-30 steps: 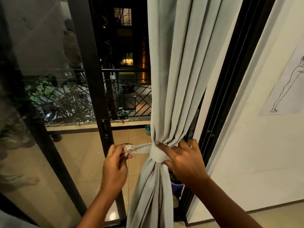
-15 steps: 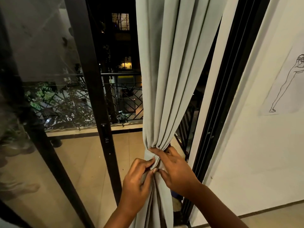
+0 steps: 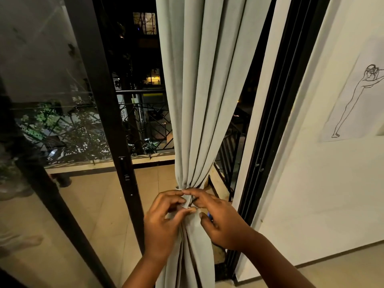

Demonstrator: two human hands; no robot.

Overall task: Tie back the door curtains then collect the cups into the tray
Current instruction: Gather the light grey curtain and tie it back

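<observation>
At the door [image 3: 116, 113], our left hand [image 3: 161, 225] and right hand [image 3: 222, 223] pinch the tie [image 3: 188, 201] round the gathered curtain [image 3: 199, 100].

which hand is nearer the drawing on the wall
Right. The right hand pinches the tie-back on the side of the curtain facing the drawing; the left hand works the tie from the curtain's far side.

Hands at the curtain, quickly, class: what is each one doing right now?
Left hand: pinching the tie-back on the curtain.
Right hand: pinching the same tie-back.
</observation>
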